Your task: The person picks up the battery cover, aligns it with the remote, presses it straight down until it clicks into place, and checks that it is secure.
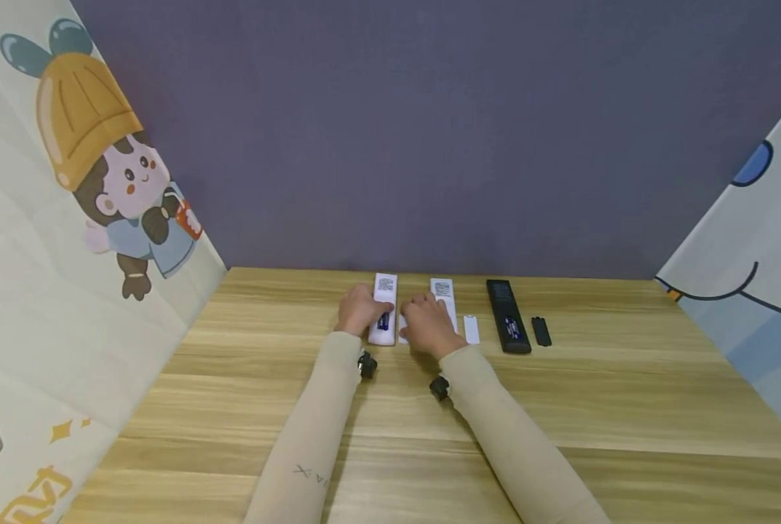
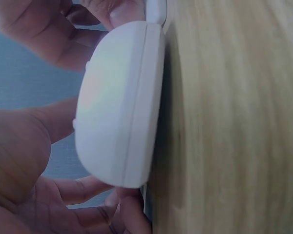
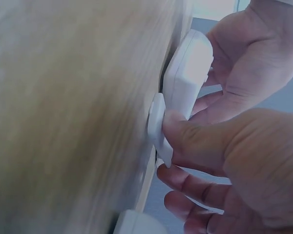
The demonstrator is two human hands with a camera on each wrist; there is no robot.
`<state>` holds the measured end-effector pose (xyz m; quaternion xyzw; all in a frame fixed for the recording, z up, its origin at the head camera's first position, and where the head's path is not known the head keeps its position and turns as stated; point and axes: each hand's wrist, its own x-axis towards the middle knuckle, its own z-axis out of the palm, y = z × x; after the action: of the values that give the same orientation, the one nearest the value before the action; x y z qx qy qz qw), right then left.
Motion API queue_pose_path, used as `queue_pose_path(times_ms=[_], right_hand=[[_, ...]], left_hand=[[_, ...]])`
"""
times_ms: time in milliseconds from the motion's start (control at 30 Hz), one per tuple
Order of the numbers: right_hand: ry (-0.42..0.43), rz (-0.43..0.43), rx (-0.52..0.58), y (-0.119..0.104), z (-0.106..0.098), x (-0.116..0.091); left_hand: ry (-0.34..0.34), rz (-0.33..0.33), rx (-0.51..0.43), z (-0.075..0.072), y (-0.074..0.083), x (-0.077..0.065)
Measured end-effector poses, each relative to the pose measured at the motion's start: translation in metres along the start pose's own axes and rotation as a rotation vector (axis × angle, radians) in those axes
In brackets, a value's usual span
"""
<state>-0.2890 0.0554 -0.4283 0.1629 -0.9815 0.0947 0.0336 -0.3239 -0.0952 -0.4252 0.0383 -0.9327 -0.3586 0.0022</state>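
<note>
A white remote control [image 1: 383, 288] lies back up on the table, with blue batteries [image 1: 383, 321] showing in its compartment. My left hand [image 1: 362, 309] holds this remote, its thumb over the top and its fingers along the left side. Just right of it, my right hand [image 1: 427, 325] pinches a small white battery cover [image 3: 156, 119] between thumb and fingers. The cover is close beside the remote, low over the table. Beyond the right hand lies a second white remote [image 1: 442, 288], partly hidden by that hand.
Another white cover [image 1: 472, 330] lies right of the second white remote. Farther right are a black remote [image 1: 503, 306] with batteries in its compartment and a black cover [image 1: 541, 331]. A grey panel [image 1: 429, 145] rises behind the wooden table [image 1: 403, 466].
</note>
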Motion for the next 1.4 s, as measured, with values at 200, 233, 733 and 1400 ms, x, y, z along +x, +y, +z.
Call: queue_pose_path(times_ms=[200,233,733,1400], right_hand=[[-0.006,0.019,0.007,-0.0003,-0.0002,-0.0006],[-0.006,0.02,0.006,-0.0002,-0.0003,-0.0004],[0.008,0.004,0.019,-0.0001,-0.0041,0.0001],[0.053,-0.017,0.036,0.0011,-0.0075,0.0008]], left_hand=[[-0.016,-0.023,-0.041,0.0011,-0.0022,-0.0006],[-0.02,-0.027,-0.05,0.0012,-0.0023,-0.0007],[-0.056,-0.034,-0.089,0.0024,-0.0028,-0.0033],[-0.022,-0.051,-0.096,0.0029,-0.0039,0.0007]])
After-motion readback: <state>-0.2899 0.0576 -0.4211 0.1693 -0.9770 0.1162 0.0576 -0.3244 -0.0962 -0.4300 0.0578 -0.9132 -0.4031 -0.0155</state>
